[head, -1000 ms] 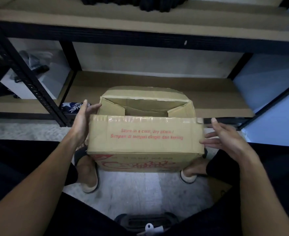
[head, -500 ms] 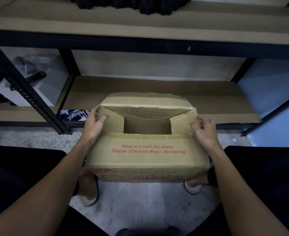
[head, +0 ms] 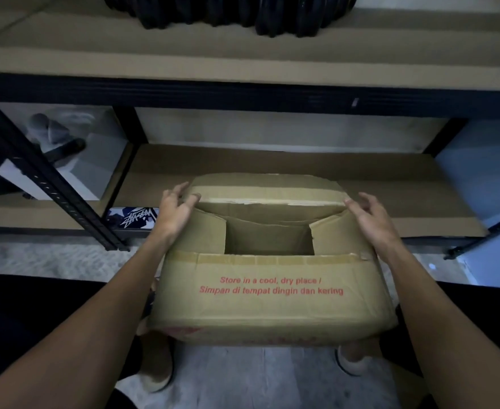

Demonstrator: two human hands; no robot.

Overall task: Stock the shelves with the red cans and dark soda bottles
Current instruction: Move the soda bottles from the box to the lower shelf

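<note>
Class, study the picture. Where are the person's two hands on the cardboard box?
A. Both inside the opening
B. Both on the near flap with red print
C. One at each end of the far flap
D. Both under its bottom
C: the left hand pinches the left end of the far flap, and the right hand is at its right end.

The box [head: 272, 314] was matt brown cardboard, creased and ragged-edged, with slightly shiny tape strips [head: 272, 259] along its flaps, while the shelf boards [head: 272, 163] were matt tan pressed wood in a black painted metal frame [head: 51, 184], above a pale, rough, speckled floor [head: 51, 258].
</note>
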